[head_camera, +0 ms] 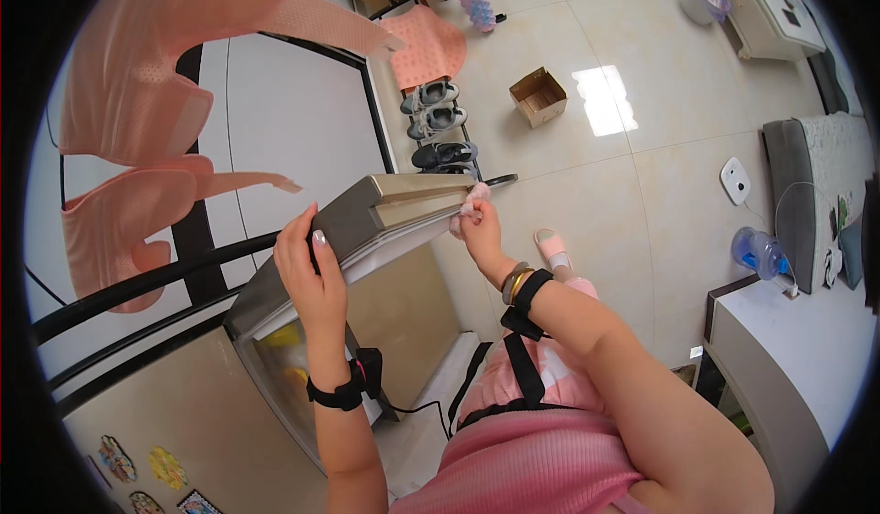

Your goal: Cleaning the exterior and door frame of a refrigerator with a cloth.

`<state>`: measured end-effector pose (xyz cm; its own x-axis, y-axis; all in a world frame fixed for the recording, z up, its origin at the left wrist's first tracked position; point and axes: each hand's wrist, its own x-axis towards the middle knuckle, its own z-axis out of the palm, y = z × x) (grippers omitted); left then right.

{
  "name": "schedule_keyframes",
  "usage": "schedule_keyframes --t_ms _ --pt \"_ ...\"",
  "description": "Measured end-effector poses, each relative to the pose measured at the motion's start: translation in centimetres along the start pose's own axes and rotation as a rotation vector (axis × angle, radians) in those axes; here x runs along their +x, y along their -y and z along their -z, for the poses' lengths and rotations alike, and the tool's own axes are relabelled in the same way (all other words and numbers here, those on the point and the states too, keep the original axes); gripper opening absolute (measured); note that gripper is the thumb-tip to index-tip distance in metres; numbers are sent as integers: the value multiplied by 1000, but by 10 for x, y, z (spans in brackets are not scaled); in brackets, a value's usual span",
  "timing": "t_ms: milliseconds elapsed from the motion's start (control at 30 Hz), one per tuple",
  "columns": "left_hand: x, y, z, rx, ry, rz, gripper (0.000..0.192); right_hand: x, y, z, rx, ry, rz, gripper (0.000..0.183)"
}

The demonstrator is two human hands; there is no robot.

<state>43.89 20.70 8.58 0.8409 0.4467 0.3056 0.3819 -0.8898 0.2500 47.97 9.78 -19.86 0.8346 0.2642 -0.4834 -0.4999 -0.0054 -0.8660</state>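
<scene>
An opened refrigerator door (419, 191) stands out in front of me, its gold-toned edge and pale inner side showing. My left hand (313, 273) lies over the door's grey upper edge, fingers and thumb holding it. At the door's outer end, my right hand (485, 236) pinches a pink fuzzy cloth (476, 201) against the edge. Part of the cloth is hidden by the fingers. Below my left wrist, a compartment (282, 349) with yellow items is partly visible behind the forearm. Another gold-toned panel (405, 308) is under the opened door.
Pink garments or covers (124, 232) hang at the left by a black rail (172, 273). Shoes (440, 122) line a rack beyond the door. A small open cardboard box (540, 95) sits on the tiled floor. At right are a water bottle (756, 249) and a white counter (777, 335).
</scene>
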Motion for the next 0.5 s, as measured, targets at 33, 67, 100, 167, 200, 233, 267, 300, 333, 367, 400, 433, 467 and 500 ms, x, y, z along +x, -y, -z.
schedule_keyframes --t_ms 33,67,100,167,200,233,267,300,333,367,400,433,467,500 --pt "1 0 0 -12 -6 -5 30 5 -1 0 3 -3 2 22" --pt "2 0 -1 -13 -7 -10 30 11 -2 0 -15 -9 61 18" --pt "5 1 -1 -2 -9 -19 30 15 1 -1 -31 -14 126 15" --pt "9 0 -3 7 -19 -36 30 19 5 2 -63 2 102 14" --pt "10 -1 -6 -8 -14 -38 30 20 7 3 -100 16 66 13" --pt "6 3 -4 -14 -12 -25 30 11 21 0 -100 27 68 13" --pt "2 8 -2 9 11 -6 30 1 35 -2 -33 61 -11 13" --pt "2 9 -1 10 -4 -2 30 -6 53 -3 31 96 -80 12" --pt "4 6 -3 -8 -10 -12 30 -9 61 -4 31 92 -68 12" --pt "7 4 -5 -26 -15 -23 30 -14 69 -7 160 150 -43 14" --pt "9 3 -6 -30 -17 -39 30 -20 78 -10 287 211 -17 15" --pt "9 7 -7 -31 -29 -32 30 -33 99 -13 280 220 -9 15" --pt "5 12 -4 -39 -29 -17 30 -54 131 -17 416 307 5 17" --pt "4 14 -4 -57 -26 -17 30 -69 156 -18 558 379 26 20"
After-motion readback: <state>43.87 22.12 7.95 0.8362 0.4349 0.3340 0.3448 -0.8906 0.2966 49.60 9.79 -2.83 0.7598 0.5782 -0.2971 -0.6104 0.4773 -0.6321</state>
